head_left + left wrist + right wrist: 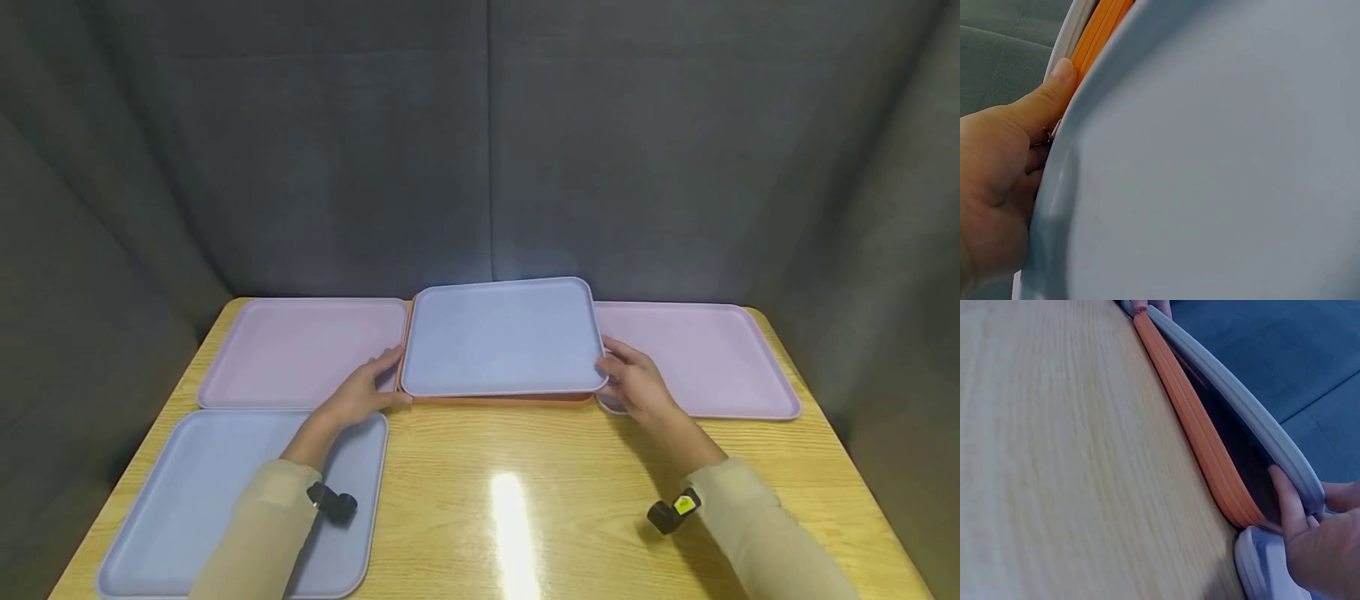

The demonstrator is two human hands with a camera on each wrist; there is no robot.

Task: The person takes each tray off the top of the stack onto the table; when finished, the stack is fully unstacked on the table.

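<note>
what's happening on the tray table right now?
A person holds the blue tray at the back centre of the wooden table by its two near corners, left hand and right hand. It sits over a stack of orange trays, its near edge lifted off them in the right wrist view. A pink tray lies to the left, another pink one to the right, and a second blue tray at front left.

1. The blue tray, rectangular with rounded corners and a raised rim, sits middle-back on the surface, its near edge lifted.
2. The orange tray lies directly beneath it, only its edge showing.
</note>
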